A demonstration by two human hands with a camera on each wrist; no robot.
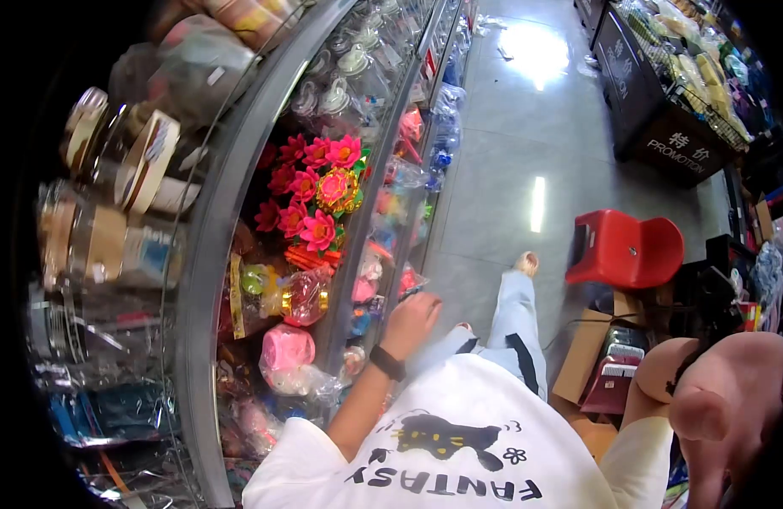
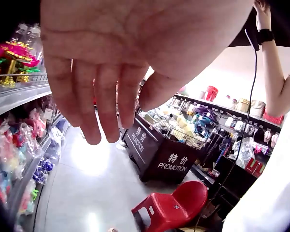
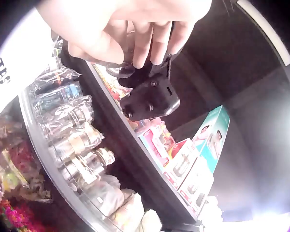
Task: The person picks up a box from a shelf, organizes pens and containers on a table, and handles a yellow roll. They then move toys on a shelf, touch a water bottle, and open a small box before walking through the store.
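Your left hand (image 2: 121, 58) has its fingers extended and loosely together, palm toward the wrist camera, with nothing in hold; it hangs beside the shelving. Your right hand (image 3: 135, 19) is raised, fingertips directed down at a black device (image 3: 152, 99), thumb to one side (whether they grip or merely touch it, you cannot tell here). The device sits just below those fingertips, its long axis slanting from lower left to upper right in the right wrist view; its front cannot be told. Beyond it stand boxes (image 3: 183, 169); farther out, a red stool (image 1: 608, 246) and pink flowers (image 1: 319, 229).
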